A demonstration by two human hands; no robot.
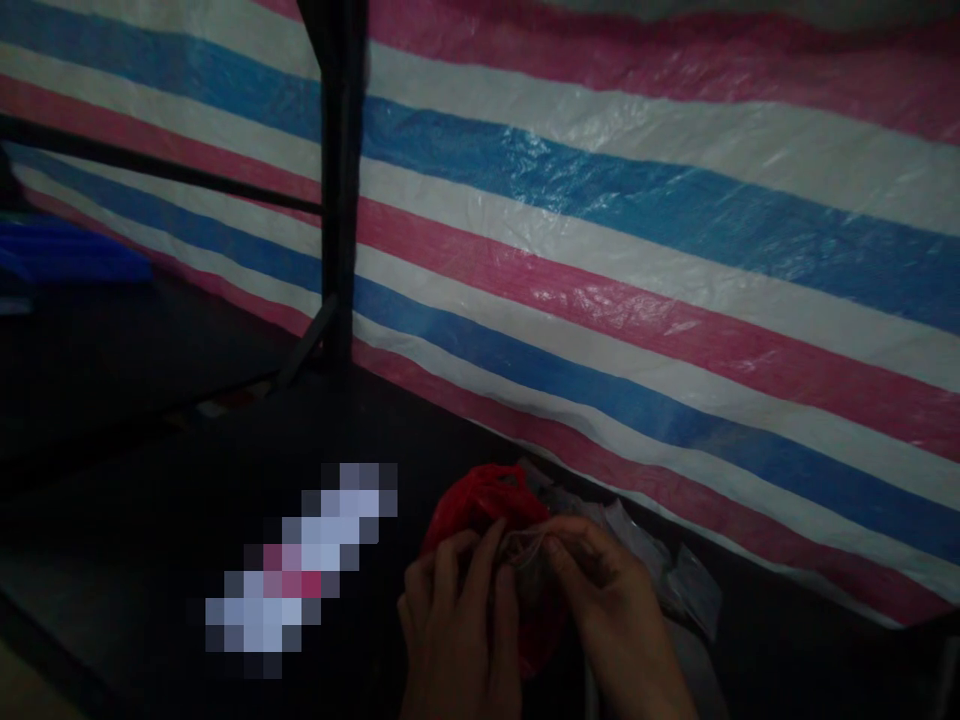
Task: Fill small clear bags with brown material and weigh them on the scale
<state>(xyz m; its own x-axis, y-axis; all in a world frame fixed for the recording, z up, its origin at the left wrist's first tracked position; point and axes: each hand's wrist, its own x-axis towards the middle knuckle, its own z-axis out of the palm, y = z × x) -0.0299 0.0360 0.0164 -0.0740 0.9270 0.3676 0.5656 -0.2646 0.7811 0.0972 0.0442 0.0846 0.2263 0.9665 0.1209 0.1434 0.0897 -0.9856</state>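
Observation:
My left hand (461, 615) and my right hand (611, 610) are close together at the lower middle. Between them is a small clear plastic bag (534, 545), its thin pale edge catching a little light. The thumb and forefinger of my right hand pinch that edge. My left hand's fingers are bent, with thumb and forefinger against the bag's left side. What lies inside the bag is too dark to make out. Just behind and below my hands is a red plastic bag (480, 497), crumpled and partly covered by them.
Several clear plastic packets (694, 585) lie right of my hands on the dark surface (360, 420). A pixelated pale patch (300, 570) is at left. Striped sheeting (637, 250) hangs behind a dark metal post (341, 180). Something blue (75, 250) lies far left.

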